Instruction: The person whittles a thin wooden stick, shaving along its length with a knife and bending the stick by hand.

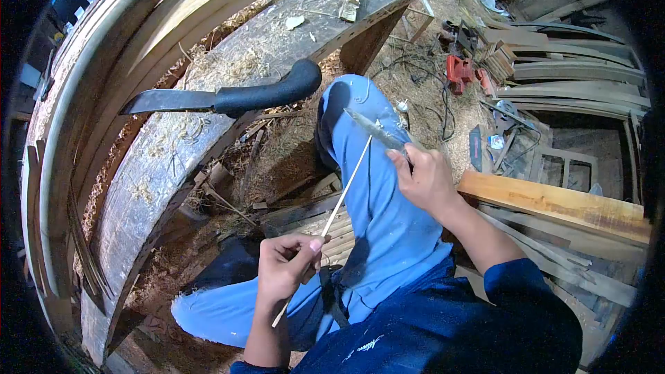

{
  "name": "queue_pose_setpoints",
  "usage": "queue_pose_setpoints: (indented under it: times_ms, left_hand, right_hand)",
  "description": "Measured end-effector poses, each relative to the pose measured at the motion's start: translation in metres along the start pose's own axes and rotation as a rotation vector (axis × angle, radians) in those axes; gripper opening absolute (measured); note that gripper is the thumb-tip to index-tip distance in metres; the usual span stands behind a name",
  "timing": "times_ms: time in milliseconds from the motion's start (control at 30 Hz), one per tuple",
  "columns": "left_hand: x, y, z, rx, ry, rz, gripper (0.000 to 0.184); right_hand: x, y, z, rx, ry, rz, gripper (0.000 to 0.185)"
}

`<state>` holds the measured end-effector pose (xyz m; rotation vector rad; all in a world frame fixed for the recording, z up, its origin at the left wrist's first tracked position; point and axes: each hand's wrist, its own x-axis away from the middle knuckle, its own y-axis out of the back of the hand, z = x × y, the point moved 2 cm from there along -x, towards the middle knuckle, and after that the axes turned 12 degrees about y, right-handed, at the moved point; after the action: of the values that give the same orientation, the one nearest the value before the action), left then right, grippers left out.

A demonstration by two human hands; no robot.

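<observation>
My left hand point(287, 263) is closed around a thin pale wooden stick point(346, 190), which slants up to the right with its lower end poking out below the fist. My right hand point(428, 176) grips a knife point(377, 129) over my raised knee, its blade pointing up and left. The stick's upper end lies close to the blade; whether they touch I cannot tell. A large curved blade with a black handle point(267, 91) rests on the worn wooden bench point(142, 215) in front of me.
Long curved planks point(104, 76) stand along the left beyond the bench. Wood shavings point(225, 62) lie on it and over the floor. A yellowish board point(554, 204) is by my right elbow. Red tools point(458, 73) and stacked boards point(575, 73) are at the upper right.
</observation>
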<state>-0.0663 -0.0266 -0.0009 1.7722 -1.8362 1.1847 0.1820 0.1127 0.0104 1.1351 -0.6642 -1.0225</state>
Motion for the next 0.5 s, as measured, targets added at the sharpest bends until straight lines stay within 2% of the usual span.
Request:
queue_pose_setpoints:
  times_ms: [167, 267, 433, 500]
  left_hand:
    - [-0.006, -0.003, -0.003, 0.011, -0.04, 0.042, 0.02]
    - [-0.012, -0.002, -0.009, 0.04, -0.085, 0.041, 0.02]
    - [-0.018, -0.009, -0.026, 0.055, -0.166, -0.004, 0.02]
    - [-0.022, -0.015, -0.032, 0.033, -0.184, -0.008, 0.021]
  right_hand:
    - [0.003, -0.002, 0.002, -0.031, -0.009, -0.067, 0.044]
    - [0.002, -0.003, -0.001, -0.14, -0.085, -0.077, 0.045]
    - [-0.002, 0.001, -0.009, -0.429, -0.313, -0.357, 0.031]
    - [-0.001, 0.005, -0.008, -0.48, -0.273, -0.312, 0.035]
